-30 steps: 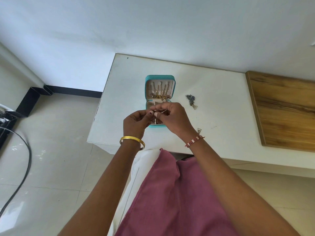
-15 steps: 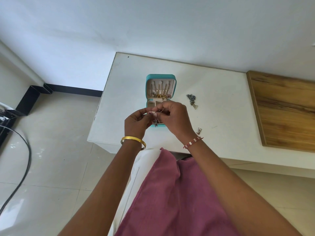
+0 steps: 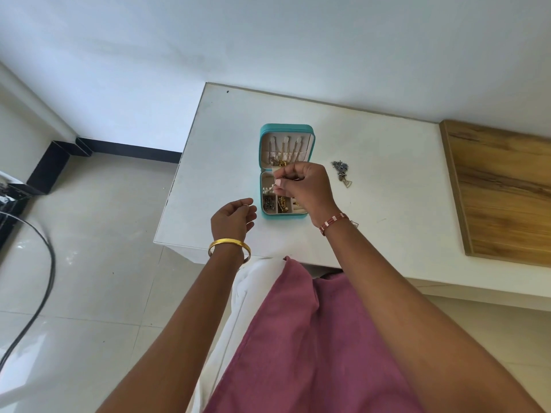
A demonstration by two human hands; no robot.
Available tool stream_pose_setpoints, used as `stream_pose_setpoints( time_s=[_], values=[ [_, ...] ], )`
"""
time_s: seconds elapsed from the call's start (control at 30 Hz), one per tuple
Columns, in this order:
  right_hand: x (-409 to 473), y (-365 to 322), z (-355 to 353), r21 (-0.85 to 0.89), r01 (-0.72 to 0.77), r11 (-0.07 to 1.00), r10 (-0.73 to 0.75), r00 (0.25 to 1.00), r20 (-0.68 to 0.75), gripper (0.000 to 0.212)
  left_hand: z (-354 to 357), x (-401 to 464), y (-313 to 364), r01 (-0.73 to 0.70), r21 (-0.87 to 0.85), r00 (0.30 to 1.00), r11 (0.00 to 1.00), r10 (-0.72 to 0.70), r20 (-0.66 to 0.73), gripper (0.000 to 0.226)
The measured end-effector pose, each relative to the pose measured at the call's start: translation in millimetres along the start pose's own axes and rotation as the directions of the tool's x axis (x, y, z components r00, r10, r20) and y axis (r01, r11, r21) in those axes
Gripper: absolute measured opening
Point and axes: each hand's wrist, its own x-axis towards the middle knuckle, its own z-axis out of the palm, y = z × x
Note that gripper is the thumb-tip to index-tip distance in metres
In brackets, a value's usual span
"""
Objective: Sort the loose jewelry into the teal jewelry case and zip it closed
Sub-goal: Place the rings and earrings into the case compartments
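Observation:
The teal jewelry case (image 3: 262, 150) lies open on the white table (image 3: 387, 180), gold chains hanging in its lid and small pieces in its lower compartments. My right hand (image 3: 304, 186) hovers over the lower tray and pinches a small pearl piece (image 3: 269, 188) between thumb and fingertips. My left hand (image 3: 234, 217) is to the left of the case, fingers loosely curled, holding nothing that I can see. A dark loose jewelry piece with a triangle pendant (image 3: 342, 172) lies on the table to the right of the case. Another small triangle piece (image 3: 354, 224) peeks out beside my right wrist.
A wooden board (image 3: 504, 192) covers the table's right part. The table's left and near edges are close to the case. A black cable (image 3: 44, 263) runs across the tiled floor at left. Pink and white cloth (image 3: 298, 338) lies over my lap.
My hands have parted: the left hand let go and drew back to the left, while the right hand carried the small piece over the case's lower tray.

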Motion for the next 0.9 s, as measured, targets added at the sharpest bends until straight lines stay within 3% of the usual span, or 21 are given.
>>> stream_pose_setpoints(
  time_s=[0.3,0.47,0.7,0.9],
  values=[
    [8.5,18.8,8.2,-0.304,0.021,0.952,0.002,0.997,0.075,0.016,2.5,-0.3,0.4,0.000,0.012,1.000,1.000,0.000,0.008,0.021],
    [5.7,17.7,6.1,-0.317,0.014,0.948,0.002,0.999,0.051,0.017,3.6,-2.0,0.7,-0.003,0.025,1.000,1.000,0.003,0.014,0.022],
    [-14.9,26.8,-25.5,-0.209,0.038,0.977,-0.056,0.995,-0.079,0.015,13.2,-21.6,3.2,-0.042,0.025,0.996,0.999,0.040,0.077,0.019],
    [-36.4,67.0,-86.4,-0.110,-0.121,0.986,0.072,0.926,-0.371,0.016,44.2,-45.4,-6.2,-0.044,0.058,0.983,0.997,0.033,0.183,0.021]
  ],
)
